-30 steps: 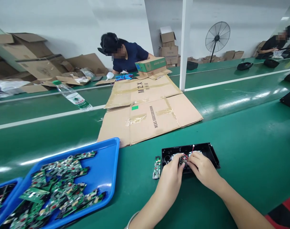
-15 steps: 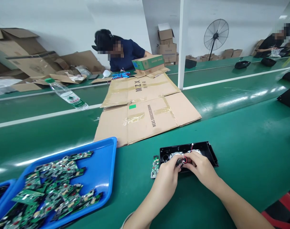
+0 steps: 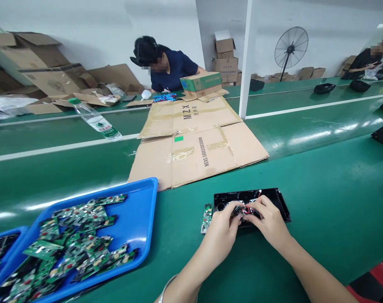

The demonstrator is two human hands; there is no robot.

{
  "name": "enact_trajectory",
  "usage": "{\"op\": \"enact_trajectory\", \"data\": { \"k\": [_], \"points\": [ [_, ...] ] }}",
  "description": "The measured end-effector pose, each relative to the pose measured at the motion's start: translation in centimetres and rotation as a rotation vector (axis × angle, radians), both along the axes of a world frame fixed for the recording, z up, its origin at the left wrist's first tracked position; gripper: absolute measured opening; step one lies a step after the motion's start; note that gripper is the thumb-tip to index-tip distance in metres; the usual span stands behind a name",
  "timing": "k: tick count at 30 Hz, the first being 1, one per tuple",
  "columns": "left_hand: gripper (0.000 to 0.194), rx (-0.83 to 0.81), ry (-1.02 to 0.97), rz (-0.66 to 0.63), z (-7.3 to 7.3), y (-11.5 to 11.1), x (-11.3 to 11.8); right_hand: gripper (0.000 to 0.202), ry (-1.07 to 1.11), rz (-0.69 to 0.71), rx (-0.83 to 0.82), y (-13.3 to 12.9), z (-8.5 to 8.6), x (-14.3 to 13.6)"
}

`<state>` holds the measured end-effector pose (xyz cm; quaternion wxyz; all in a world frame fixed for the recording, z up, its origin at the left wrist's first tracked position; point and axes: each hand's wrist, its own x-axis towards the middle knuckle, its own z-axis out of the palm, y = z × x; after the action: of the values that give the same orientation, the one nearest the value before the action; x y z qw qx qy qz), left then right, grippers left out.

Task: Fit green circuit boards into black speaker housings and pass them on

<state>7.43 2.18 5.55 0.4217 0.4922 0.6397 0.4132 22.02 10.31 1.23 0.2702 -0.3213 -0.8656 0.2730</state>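
Note:
A black plastic speaker housing (image 3: 282, 206) lies on the green bench, with round silver-rimmed speakers partly hidden under my hands. My left hand (image 3: 224, 223) pinches a small dark part with wires, held over the housing's front side. Close against it, my right hand (image 3: 267, 216) has its fingers closed on the red and black wires (image 3: 248, 209) at that part. The part's exact kind is covered by my fingers. A white plug on a wire (image 3: 260, 193) sticks up behind my right hand. One green circuit board (image 3: 207, 218) rests beside the housing's left end.
A blue tray (image 3: 151, 219) heaped with circuit boards stands at left, another blue tray (image 3: 8, 235) beside it. Flattened cardboard (image 3: 191, 155) spans the bench ahead, near a water bottle (image 3: 98, 123) and a white post (image 3: 246, 59). A co-worker (image 3: 172, 69) leans over the far side.
The view has shifted slightly, so the scene sits a little farther right. Both hands stay together over the housing, the fingers slightly changed around the wired part.

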Motion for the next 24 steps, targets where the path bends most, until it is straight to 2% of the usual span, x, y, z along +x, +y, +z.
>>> {"op": "enact_trajectory", "data": {
  "k": [3, 5, 8, 12, 18, 24],
  "points": [
    [0.024, -0.019, -0.004, 0.083, 0.1, 0.1, -0.2, 0.037, -0.067, -0.101, 0.067, 0.4, -0.1, 0.4],
    [0.024, -0.025, 0.008, 0.132, 0.1, 0.2, -0.3, 0.033, -0.08, -0.148, 0.095, 0.6, -0.2, 0.6],
    [0.022, -0.026, 0.028, 0.193, -0.2, 0.4, -0.4, 0.022, 0.025, -0.132, 0.137, 0.7, -0.6, 0.7],
    [0.022, -0.016, -0.019, 0.253, -0.6, 0.6, -0.5, 0.021, 0.141, -0.07, 0.143, 0.3, -1.2, 0.3],
    [0.018, -0.018, -0.01, 0.243, -0.7, 0.6, 0.1, 0.022, 0.13, 0.083, 0.215, -0.4, -0.8, -0.5],
    [0.019, -0.047, -0.026, 0.191, -0.7, 0.4, 0.5, 0.017, 0.247, 0.014, 0.166, -0.5, -0.8, -0.5]
  ]
}}
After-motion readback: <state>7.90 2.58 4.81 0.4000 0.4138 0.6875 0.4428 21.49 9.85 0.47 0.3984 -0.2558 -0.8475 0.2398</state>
